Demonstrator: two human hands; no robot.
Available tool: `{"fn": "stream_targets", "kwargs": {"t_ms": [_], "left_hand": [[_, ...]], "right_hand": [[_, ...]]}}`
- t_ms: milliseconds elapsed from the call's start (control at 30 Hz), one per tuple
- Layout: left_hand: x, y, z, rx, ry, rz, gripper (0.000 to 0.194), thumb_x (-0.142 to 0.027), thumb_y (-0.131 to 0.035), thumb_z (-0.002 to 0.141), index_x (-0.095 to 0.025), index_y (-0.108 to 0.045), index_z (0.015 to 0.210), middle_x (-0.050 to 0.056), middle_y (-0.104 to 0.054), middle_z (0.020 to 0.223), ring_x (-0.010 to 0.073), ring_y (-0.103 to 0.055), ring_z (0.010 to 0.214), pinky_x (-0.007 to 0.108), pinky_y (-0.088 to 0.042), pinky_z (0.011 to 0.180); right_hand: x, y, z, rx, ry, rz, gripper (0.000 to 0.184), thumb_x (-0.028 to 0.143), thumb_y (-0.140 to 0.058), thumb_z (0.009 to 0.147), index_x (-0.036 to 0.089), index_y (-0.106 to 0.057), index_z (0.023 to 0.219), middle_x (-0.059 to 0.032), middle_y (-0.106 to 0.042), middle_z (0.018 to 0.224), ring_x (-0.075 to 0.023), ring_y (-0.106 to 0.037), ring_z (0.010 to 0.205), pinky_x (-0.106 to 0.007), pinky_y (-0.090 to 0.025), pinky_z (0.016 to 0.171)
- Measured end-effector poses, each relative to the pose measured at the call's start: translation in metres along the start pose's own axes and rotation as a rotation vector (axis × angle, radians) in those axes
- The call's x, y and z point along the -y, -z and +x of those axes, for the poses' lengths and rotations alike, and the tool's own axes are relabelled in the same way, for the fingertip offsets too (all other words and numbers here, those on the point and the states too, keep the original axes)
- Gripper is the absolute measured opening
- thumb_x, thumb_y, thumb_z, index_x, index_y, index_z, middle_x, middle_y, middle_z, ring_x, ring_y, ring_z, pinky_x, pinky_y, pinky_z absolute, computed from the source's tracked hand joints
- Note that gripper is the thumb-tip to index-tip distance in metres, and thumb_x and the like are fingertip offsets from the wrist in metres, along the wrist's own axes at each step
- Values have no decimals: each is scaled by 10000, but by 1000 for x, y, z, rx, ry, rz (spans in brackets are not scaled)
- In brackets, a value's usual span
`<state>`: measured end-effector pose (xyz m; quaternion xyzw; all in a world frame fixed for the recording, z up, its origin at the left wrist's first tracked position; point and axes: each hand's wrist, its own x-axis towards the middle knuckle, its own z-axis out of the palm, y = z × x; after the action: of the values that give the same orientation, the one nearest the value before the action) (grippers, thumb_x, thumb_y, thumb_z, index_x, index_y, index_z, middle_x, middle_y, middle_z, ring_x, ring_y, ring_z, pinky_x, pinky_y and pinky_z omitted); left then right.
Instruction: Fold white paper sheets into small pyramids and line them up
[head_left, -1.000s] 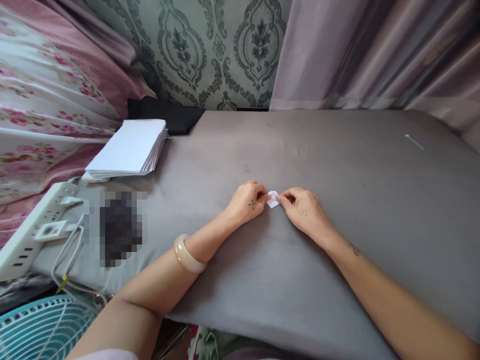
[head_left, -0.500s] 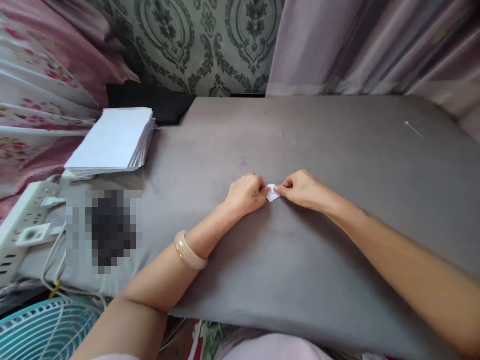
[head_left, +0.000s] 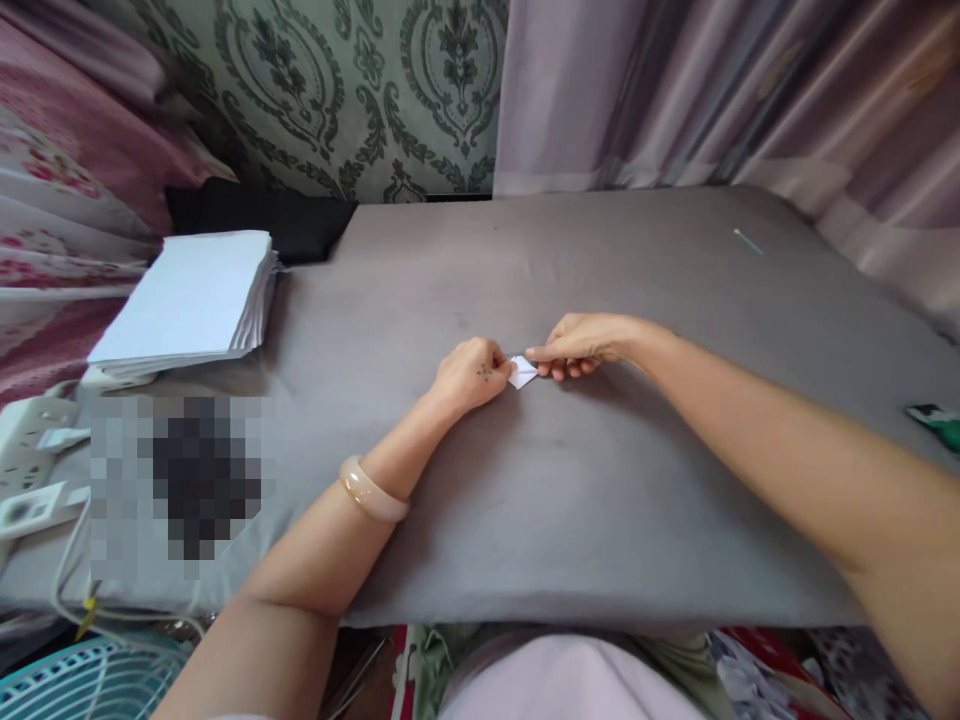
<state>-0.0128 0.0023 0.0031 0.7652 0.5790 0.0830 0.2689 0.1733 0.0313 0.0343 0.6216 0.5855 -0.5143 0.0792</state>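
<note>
A small folded piece of white paper (head_left: 523,373) is held between my two hands just above or on the grey cloth surface (head_left: 555,500). My left hand (head_left: 474,374) pinches its left edge between thumb and fingers, with the back of the hand facing up. From the other side, my right hand (head_left: 581,345) grips the right corner, its thumb on top and its fingers curled beneath. A pale bangle (head_left: 373,492) sits around my left forearm. The fingertips cover parts of the paper's edges.
A stack of white paper (head_left: 187,295) lies at the back left, before a black folded item (head_left: 262,215). Power strips (head_left: 26,445) and cables are at the left edge, near a blurred-out dark patch (head_left: 206,475). A cotton swab (head_left: 748,241) and a green object (head_left: 941,425) lie right.
My right hand has turned, its wrist swinging up and outward while its fingers curl under the paper. My left hand keeps its pinch. The view has shifted, bringing in the green object at right.
</note>
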Motion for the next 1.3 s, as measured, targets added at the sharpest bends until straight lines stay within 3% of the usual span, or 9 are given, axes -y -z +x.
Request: {"fn": "stream_targets", "kwargs": {"t_ms": [167,467,867,1067,1300], "left_hand": [[3,0,2,7,-49,-34,229,-353,-556,823,-171,-692,853,72,-707,825,175,-612,706,273,-436,640],[1,2,2,21,-18,-32,228,-359,-560,826,-182,-702,844,69,-705,829,183,-617,722,285,-451,662],[3,4,5,40,-22,-78,198,-347,-577,801,-180,-683,793,51,-677,764,160,-567,670,263,-406,617],[10,15,-2,-10,64,-287,396,-400,-435,893,-152,-688,718,6,-528,546,127,-487,567,251,-376,579],[7,9,-11,-16,133,-267,286,-449,-648,750,-170,-711,741,3,-562,585,129,-486,584,244,-354,547]], "right_hand": [[-1,-8,-7,-68,36,45,343,469,-736,724,157,-637,623,-22,-591,585,-70,-477,450,-208,-412,435],[-7,-9,0,-47,32,140,334,446,-815,632,163,-646,579,-34,-615,573,-112,-569,510,-239,-505,511],[20,-15,-3,-81,-80,-147,351,307,-734,749,186,-547,477,-11,-564,448,-132,-547,420,-288,-502,506],[29,-14,-3,-69,-101,-212,364,311,-753,715,200,-533,448,-13,-567,432,-130,-524,377,-303,-496,496],[33,-13,-3,-43,-58,-259,343,367,-783,632,210,-544,442,-4,-554,419,-134,-513,369,-304,-474,447]]}}
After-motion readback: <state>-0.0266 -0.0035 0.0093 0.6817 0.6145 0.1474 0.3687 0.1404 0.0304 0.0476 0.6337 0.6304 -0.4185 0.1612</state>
